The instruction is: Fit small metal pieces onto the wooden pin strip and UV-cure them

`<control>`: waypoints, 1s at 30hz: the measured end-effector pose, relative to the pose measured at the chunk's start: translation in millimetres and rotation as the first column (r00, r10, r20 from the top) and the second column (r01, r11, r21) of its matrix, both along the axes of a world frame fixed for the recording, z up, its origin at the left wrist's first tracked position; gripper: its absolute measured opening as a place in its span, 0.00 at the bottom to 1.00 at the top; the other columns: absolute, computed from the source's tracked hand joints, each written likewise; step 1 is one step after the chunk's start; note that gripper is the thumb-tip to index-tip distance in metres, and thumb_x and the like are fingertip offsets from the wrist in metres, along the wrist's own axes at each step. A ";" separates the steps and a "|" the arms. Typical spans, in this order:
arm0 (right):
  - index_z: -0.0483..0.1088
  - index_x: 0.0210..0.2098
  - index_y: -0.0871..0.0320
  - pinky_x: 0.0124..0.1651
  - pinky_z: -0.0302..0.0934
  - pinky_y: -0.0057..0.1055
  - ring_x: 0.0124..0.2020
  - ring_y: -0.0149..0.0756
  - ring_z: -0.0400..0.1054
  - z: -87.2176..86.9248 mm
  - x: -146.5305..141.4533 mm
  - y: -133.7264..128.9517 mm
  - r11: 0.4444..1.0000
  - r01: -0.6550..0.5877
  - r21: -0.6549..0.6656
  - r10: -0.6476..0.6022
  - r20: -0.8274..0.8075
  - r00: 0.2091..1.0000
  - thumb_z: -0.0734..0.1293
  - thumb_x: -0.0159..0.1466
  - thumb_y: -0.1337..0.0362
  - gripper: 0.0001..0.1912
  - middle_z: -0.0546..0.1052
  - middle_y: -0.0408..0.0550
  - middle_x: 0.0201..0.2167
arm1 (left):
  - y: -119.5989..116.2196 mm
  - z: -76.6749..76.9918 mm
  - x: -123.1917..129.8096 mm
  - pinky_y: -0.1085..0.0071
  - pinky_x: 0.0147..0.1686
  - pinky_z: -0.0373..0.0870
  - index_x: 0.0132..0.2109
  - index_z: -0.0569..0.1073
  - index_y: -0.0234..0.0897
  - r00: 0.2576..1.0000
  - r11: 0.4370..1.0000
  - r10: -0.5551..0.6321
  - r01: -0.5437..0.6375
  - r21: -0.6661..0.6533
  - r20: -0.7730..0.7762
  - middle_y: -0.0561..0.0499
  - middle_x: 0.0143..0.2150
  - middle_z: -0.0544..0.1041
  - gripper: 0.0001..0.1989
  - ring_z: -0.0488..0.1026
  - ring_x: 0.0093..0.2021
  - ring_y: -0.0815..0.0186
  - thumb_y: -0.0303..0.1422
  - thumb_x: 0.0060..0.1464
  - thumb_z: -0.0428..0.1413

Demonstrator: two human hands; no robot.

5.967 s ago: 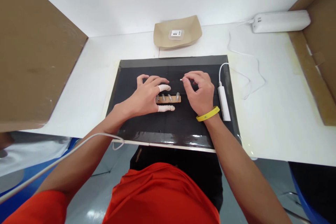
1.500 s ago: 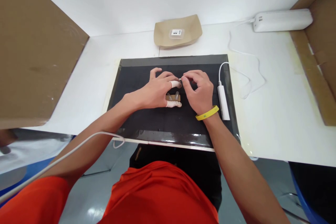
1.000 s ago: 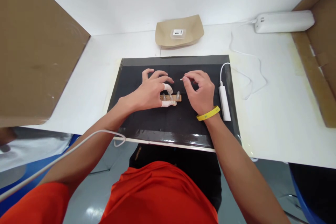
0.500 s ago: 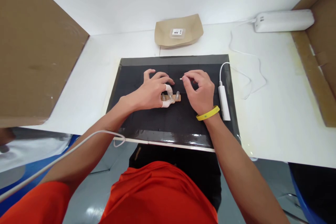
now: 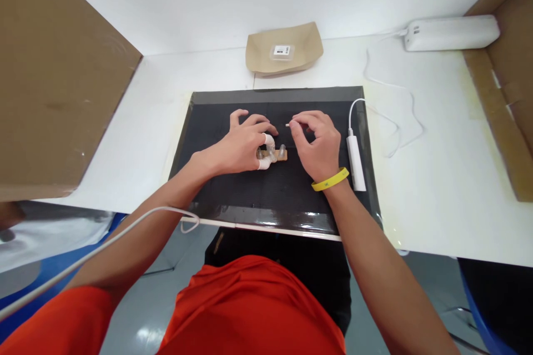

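Lying on desk [image 5: 441, 177]: black mat [image 5: 233, 199]. Left hand [image 5: 241, 147] is arched palm-down, right hand [image 5: 318, 141] curled beside it. Wooden strip [image 5: 278, 158] is set under left grip, clear nub [image 5: 270, 153] clamped by sheathed thumb and forefinger; white stick [image 5: 287, 125] is pinched by right fingertips.

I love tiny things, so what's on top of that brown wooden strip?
At least two clear, rounded pegs stick up from the strip. The left hand covers its left end, hiding anything there.
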State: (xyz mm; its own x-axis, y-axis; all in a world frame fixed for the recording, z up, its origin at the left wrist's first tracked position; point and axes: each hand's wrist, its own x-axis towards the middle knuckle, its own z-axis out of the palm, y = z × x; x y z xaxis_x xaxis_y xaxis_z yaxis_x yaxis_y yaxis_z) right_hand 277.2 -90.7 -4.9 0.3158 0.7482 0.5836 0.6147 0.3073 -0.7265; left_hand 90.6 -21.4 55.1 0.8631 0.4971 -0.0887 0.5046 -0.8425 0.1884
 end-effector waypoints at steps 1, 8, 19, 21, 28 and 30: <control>0.78 0.38 0.55 0.49 0.71 0.39 0.42 0.40 0.75 0.0 0.0 -0.1 1.000 -0.001 -0.003 0.001 0.001 1.000 0.68 0.70 0.65 0.06 0.84 0.49 0.39 | 0.1 0.1 0.1 0.35 0.68 0.47 0.33 0.80 0.35 1.000 1.000 -0.001 0.001 0.001 -0.001 0.44 0.61 0.81 0.03 0.68 0.68 0.43 0.26 0.49 0.62; 0.78 0.38 0.55 0.50 0.71 0.41 0.42 0.40 0.75 -0.3 0.2 -0.1 1.000 -0.010 -0.020 0.010 -0.012 1.000 0.67 0.71 0.64 0.07 0.84 0.50 0.40 | -0.5 -1.3 -0.2 0.35 0.68 0.47 0.34 0.80 0.35 1.000 1.000 -0.006 0.006 0.010 0.012 0.44 0.60 0.81 0.04 0.68 0.68 0.43 0.26 0.49 0.60; 0.78 0.38 0.55 0.49 0.71 0.39 0.42 0.40 0.75 -0.6 -0.1 -0.2 1.000 -0.009 -0.013 0.009 -0.005 1.000 0.67 0.70 0.64 0.07 0.84 0.49 0.40 | -3.3 -0.8 1.7 0.34 0.68 0.48 0.35 0.81 0.35 1.000 1.000 0.002 -0.002 0.025 -0.007 0.44 0.60 0.81 0.07 0.68 0.68 0.43 0.24 0.48 0.60; 0.78 0.38 0.55 0.50 0.71 0.40 0.42 0.40 0.75 -0.4 -0.1 -0.4 1.000 -0.010 -0.012 0.010 -0.007 1.000 0.67 0.70 0.64 0.07 0.84 0.50 0.40 | -4.0 -1.2 2.1 0.34 0.68 0.48 0.36 0.81 0.35 1.000 1.000 0.002 -0.002 0.031 -0.001 0.43 0.59 0.81 0.07 0.69 0.68 0.43 0.25 0.49 0.60; 0.78 0.38 0.54 0.50 0.71 0.41 0.43 0.41 0.75 0.8 -0.9 -0.5 0.998 -0.012 -0.055 0.011 -0.021 1.000 0.67 0.71 0.63 0.07 0.83 0.49 0.41 | -4.8 -3.1 2.2 0.34 0.67 0.48 0.38 0.82 0.37 1.000 0.999 0.001 -0.002 0.036 0.022 0.43 0.58 0.82 0.09 0.69 0.66 0.44 0.25 0.49 0.60; 0.78 0.38 0.54 0.50 0.71 0.41 0.43 0.40 0.75 1.0 -1.1 -0.6 0.999 -0.010 -0.049 0.010 -0.015 1.000 0.67 0.70 0.64 0.07 0.83 0.49 0.40 | -5.3 -2.6 2.6 0.35 0.67 0.48 0.39 0.82 0.38 1.000 0.999 0.001 -0.002 0.035 0.023 0.43 0.58 0.82 0.10 0.69 0.66 0.44 0.24 0.49 0.60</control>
State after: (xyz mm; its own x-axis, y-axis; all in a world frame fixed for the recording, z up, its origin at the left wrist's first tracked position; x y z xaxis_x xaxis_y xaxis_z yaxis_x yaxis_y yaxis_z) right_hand 276.1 -91.3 -3.9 0.3165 0.7788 0.5417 0.6008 0.2773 -0.7497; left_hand 93.2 -26.7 52.6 0.8639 0.5011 -0.0517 0.5020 -0.8480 0.1700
